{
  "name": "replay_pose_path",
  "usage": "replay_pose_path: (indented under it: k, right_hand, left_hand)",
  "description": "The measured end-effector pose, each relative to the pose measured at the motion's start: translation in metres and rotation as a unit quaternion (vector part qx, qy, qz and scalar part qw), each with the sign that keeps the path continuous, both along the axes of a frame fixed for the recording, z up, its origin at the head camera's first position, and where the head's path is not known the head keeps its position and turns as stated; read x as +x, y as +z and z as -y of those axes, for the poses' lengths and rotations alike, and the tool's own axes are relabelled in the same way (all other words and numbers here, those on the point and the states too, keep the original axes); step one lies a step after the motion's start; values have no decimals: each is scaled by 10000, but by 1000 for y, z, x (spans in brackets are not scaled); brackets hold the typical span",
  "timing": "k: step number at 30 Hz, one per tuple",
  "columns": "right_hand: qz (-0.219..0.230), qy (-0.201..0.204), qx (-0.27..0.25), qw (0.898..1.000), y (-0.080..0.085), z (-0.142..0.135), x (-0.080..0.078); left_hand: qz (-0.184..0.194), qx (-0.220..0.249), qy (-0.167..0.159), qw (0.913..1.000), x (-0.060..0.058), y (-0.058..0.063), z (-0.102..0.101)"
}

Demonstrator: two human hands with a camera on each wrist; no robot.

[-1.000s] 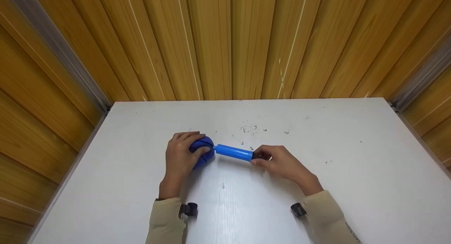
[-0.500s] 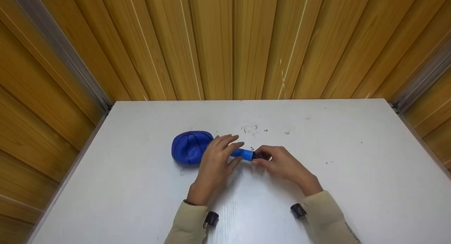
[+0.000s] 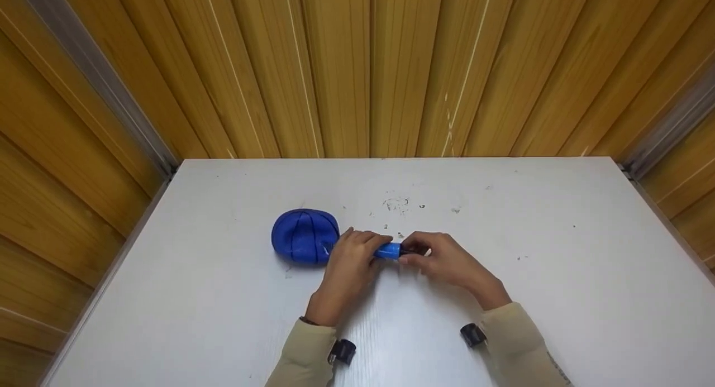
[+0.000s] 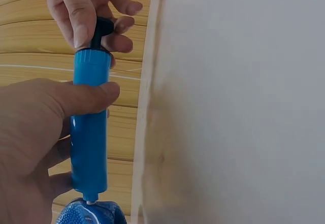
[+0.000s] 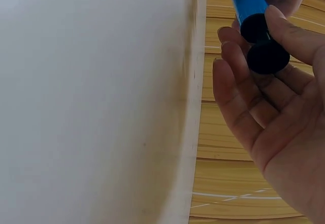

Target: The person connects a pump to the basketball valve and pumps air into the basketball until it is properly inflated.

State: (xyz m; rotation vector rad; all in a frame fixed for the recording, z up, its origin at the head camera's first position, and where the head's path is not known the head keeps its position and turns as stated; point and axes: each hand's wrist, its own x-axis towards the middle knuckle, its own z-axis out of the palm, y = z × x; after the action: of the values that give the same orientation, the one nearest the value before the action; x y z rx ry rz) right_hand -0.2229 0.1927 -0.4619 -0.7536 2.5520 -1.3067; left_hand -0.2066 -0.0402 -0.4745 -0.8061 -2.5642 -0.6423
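Observation:
A dented, partly deflated blue ball (image 3: 301, 237) with dark seams lies on the white table. My left hand (image 3: 351, 267) grips the blue barrel of a small hand pump (image 4: 89, 142), thumb across the front and fingers behind. The pump's nozzle end meets the ball at the bottom of the left wrist view. My right hand (image 3: 449, 264) pinches the pump at its other end, where the short black handle (image 5: 268, 56) sticks out. In the head view, my left hand hides most of the barrel and the nozzle.
The white table (image 3: 195, 297) carries several dark scuff marks. Behind it rises a wood-patterned panel wall (image 3: 335, 68), with more panels at both sides. A black wrist camera (image 3: 473, 335) sits at the right sleeve, another (image 3: 343, 352) at the left.
My left hand has let go of the ball, moved right, and closed round the pump barrel. The ball now lies uncovered with its dent showing. My right hand stays nearly in place.

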Motion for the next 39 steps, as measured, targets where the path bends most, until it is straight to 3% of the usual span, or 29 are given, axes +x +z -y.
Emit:
replay_pose_path:
  k: [7,14,25,31,39]
  right_hand:
    - [419,-174,-250,9987,3,-6,-1]
    - [540,-177,-258,9980,7,-16,-3]
    - [924,-429,-310,9943,26,-67,-3]
    - [1045,-765,-488,9904,29,-84,-3]
    - [1130,-874,-1077,9839,34,-91,-2]
  left_hand:
    - [152,212,127,9996,1,2,-1]
    - [239,359,113,9990,1,2,0]
    - [406,582,210,9973,-1,-1,3]
    - [386,674,226,9967,0,0,5]
    - [535,835,307,9946,0,3,8]
